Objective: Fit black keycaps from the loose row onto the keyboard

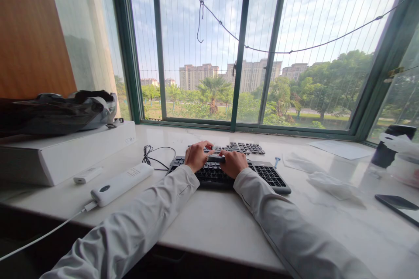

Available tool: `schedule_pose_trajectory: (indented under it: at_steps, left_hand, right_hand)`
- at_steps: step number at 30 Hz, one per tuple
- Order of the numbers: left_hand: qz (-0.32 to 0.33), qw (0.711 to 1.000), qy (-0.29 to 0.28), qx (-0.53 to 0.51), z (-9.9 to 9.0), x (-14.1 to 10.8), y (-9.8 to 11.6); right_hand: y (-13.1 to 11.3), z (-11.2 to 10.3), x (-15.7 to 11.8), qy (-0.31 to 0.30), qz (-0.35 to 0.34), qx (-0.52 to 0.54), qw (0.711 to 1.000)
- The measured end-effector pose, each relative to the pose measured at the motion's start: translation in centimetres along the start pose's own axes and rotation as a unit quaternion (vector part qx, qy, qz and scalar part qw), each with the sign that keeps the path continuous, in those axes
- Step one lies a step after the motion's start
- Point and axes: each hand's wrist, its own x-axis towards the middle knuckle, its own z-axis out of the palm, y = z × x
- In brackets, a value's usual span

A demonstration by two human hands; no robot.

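A black keyboard point(270, 176) lies on the white counter, its number pad showing bare key sockets. Behind it, loose dark keycaps point(247, 147) are laid out in rows. My left hand point(195, 157) is over the keyboard's left half, index finger and thumb curled around the left end of a small dark bar-shaped piece point(216, 158). From the other side, my right hand point(234, 163) grips the same piece, fingers bent. Its exact kind is too small to tell, and my fingers partly hide it. A black cable point(156, 157) is coiled left of the keyboard.
Left are a white power bank-like device point(121, 184) with a cord, a small white stick point(87, 175) and a white box point(81, 152) with a dark bag on top. To the right lie a small blue tool point(277, 162), clear plastic wrapping point(334, 184) and a phone point(397, 204). Windows stand behind.
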Motion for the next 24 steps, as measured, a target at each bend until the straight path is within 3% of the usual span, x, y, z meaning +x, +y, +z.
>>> schedule_pose_trajectory:
  at_steps: [11,24]
  left_hand:
    - [-0.069,0.995,0.042,0.06,0.02,0.28,-0.31]
    - [-0.054,0.996,0.047,0.052,0.03,0.13,0.06]
  right_hand:
    - [0.18,0.37,0.25,-0.007,0.014,-0.002,1.0]
    - [0.13,0.16,0.3,0.006,0.016,-0.02,1.0]
